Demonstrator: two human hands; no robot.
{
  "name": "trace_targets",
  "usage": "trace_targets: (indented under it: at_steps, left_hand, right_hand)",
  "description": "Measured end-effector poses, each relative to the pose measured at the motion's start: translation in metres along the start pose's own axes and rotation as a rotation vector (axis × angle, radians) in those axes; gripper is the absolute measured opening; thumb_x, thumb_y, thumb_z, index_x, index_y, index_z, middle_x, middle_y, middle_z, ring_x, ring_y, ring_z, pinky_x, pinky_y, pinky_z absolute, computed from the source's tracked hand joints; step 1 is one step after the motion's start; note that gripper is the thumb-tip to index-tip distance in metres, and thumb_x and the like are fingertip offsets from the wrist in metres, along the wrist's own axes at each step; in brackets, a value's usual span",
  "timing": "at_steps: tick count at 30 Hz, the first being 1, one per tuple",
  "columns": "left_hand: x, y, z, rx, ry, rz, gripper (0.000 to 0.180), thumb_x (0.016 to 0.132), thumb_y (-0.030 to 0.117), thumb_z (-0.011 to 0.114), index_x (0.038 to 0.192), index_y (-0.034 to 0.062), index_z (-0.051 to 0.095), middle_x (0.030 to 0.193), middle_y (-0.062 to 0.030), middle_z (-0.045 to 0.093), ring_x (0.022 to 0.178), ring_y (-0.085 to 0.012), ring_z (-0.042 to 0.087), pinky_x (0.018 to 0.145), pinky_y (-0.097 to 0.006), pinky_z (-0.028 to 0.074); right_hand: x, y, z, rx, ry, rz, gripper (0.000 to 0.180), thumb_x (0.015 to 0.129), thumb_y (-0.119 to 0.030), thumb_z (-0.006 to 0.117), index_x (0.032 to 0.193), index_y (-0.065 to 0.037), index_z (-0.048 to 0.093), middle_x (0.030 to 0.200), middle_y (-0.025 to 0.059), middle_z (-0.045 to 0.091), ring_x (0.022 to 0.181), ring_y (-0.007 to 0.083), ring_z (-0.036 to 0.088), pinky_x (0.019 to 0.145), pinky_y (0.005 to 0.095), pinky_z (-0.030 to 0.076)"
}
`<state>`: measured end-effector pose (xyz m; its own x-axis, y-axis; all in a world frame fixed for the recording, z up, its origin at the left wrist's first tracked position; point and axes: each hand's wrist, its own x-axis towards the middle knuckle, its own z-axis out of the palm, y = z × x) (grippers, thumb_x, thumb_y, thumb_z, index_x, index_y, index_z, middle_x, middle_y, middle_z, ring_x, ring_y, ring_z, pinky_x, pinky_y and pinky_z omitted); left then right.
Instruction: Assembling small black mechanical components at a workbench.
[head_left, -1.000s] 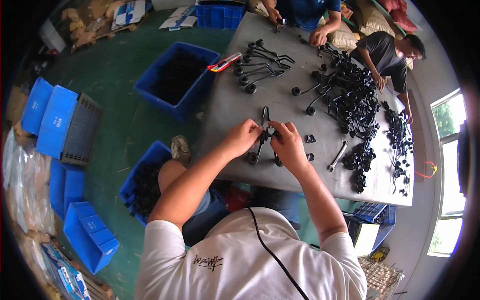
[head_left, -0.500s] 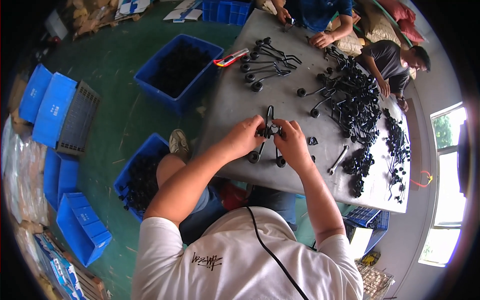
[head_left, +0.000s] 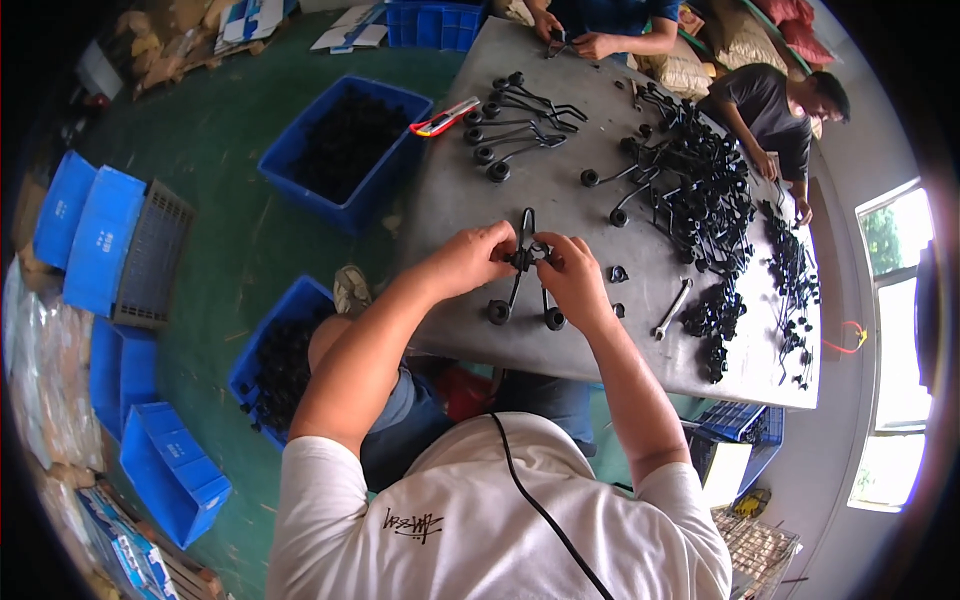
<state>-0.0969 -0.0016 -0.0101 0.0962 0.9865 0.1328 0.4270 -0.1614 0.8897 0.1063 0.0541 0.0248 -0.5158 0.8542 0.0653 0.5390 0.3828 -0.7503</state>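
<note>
A bent black metal rod (head_left: 527, 222) stands in front of me, its narrow loop pointing away and its two legs ending in round black knobs on the table. My left hand (head_left: 478, 258) pinches a black bracket (head_left: 521, 259) at the middle of the rod. From the other side my right hand (head_left: 573, 278) has its fingers closed on a small ring-like piece (head_left: 540, 250) against the bracket; its exact kind is too small to tell. Two small black clips (head_left: 617, 273) lie beside my right hand. Farther right rests a metal wrench (head_left: 674, 310).
Several knobbed black rods (head_left: 520, 125) lie in a row near a red utility knife (head_left: 445, 117). A heap of black parts (head_left: 700, 190) covers the table's right side. Blue bins (head_left: 345, 150) stand on the floor at left. Two co-workers (head_left: 765, 115) work at the far edges.
The view has shifted slightly. My right fingers have drawn a little apart from the bracket, and the ring-like piece now shows between them. A co-worker's two hands have come together at the far edge.
</note>
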Motion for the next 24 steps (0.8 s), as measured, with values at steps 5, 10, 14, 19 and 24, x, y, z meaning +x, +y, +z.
trace_targets:
  at_steps: [5,10,14,19,24]
  left_hand:
    - [0.005,0.012,-0.002,0.176,-0.033,0.133,0.035,0.081,0.007,0.078,0.105,0.0039,0.053,0.093,-0.0116,0.067,0.085,-0.0238,0.067,0.076,-0.036,0.053]
    - [0.002,0.011,0.008,0.18,0.032,0.079,0.047,0.08,0.007,0.079,0.117,0.0064,0.051,0.092,-0.0125,0.065,0.082,-0.0257,0.064,0.076,-0.039,0.053]
    - [0.009,0.027,0.01,0.257,-0.013,0.09,0.062,0.078,0.006,0.08,0.132,0.0105,0.05,0.09,-0.0106,0.063,0.08,-0.0239,0.062,0.075,-0.037,0.052]
    - [0.016,0.037,0.011,0.197,-0.075,0.013,0.057,0.077,0.005,0.081,0.128,0.01,0.056,0.095,-0.0078,0.064,0.084,-0.0192,0.062,0.076,-0.035,0.052]
    - [0.006,0.02,0.011,0.13,0.008,0.104,0.054,0.077,0.004,0.081,0.126,0.0111,0.059,0.099,-0.0067,0.063,0.086,-0.0174,0.06,0.079,-0.033,0.051]
  right_hand:
    - [0.0,0.012,0.003,0.046,0.067,-0.026,0.039,0.083,-0.006,0.066,0.122,-0.007,0.066,0.093,0.0106,0.056,0.078,0.0207,0.061,0.072,0.0334,0.052]
    - [-0.008,0.011,0.026,-0.015,0.206,-0.084,0.038,0.083,-0.006,0.065,0.12,-0.005,0.064,0.101,0.0163,0.058,0.083,0.0313,0.063,0.075,0.0388,0.053]
    - [-0.011,0.016,0.027,-0.025,0.226,-0.121,0.039,0.085,-0.008,0.066,0.124,-0.006,0.062,0.106,0.017,0.059,0.088,0.0347,0.064,0.078,0.0409,0.053]
    - [-0.017,0.022,0.016,0.095,0.17,-0.059,0.04,0.088,-0.013,0.071,0.125,-0.005,0.06,0.105,0.015,0.059,0.087,0.0297,0.065,0.079,0.0373,0.054]
    - [-0.02,0.015,-0.013,0.305,-0.074,-0.029,0.039,0.087,-0.016,0.072,0.124,-0.005,0.061,0.107,0.0153,0.061,0.086,0.0272,0.067,0.079,0.0382,0.055]
